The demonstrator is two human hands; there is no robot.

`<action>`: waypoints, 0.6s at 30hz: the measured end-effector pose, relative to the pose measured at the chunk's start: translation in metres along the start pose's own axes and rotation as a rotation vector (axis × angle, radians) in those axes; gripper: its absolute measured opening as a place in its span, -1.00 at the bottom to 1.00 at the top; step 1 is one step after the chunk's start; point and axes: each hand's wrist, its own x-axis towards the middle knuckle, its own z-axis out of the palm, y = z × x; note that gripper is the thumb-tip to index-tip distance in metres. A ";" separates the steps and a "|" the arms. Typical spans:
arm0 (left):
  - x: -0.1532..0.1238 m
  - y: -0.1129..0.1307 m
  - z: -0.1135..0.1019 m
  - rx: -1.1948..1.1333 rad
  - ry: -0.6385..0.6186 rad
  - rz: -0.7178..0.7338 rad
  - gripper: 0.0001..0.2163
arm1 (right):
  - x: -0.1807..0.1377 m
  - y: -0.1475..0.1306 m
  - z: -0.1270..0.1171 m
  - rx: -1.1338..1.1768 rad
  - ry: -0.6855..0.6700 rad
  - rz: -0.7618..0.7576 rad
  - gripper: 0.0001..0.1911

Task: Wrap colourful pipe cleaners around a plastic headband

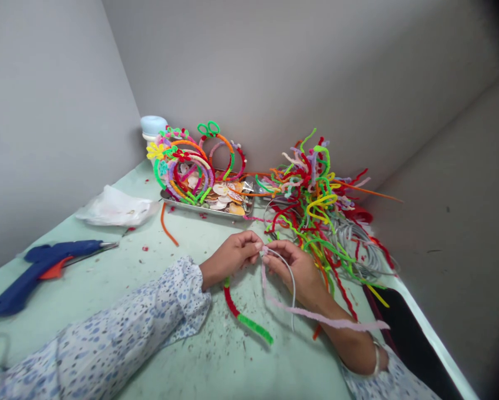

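Observation:
My left hand is closed, fingertips pinching a thin headband at the spot where pink fuzz begins. Below that hand, one end of the headband comes out wrapped in red and green pipe cleaner. Its other end is a bare pale band curving down beside my right hand. My right hand is also closed, thumb and finger pinching a pale pink pipe cleaner against the band, close to my left fingertips. The long tail of the pink pipe cleaner hangs down and stretches right, across my right forearm.
A metal tray holds shell-like pieces and finished colourful hoops. Right of it rises a tangled heap of pipe cleaners beside grey bands. A blue glue gun, plastic bag and blue-lidded bottle stand left.

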 end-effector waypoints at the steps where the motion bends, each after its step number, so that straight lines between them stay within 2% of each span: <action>1: 0.000 0.000 0.000 0.003 -0.003 0.000 -0.77 | 0.000 0.001 0.000 -0.021 0.008 -0.025 -0.73; 7: -0.001 0.001 0.001 0.016 -0.005 0.003 -0.79 | 0.001 0.007 0.000 -0.129 0.045 -0.143 -0.78; 14: 0.000 -0.002 0.000 0.033 -0.008 0.001 -0.80 | 0.000 0.009 0.000 -0.172 0.043 -0.153 -0.78; 18: 0.001 -0.002 0.000 0.041 -0.015 -0.010 -0.79 | -0.002 0.009 -0.003 -0.357 0.092 -0.231 -0.82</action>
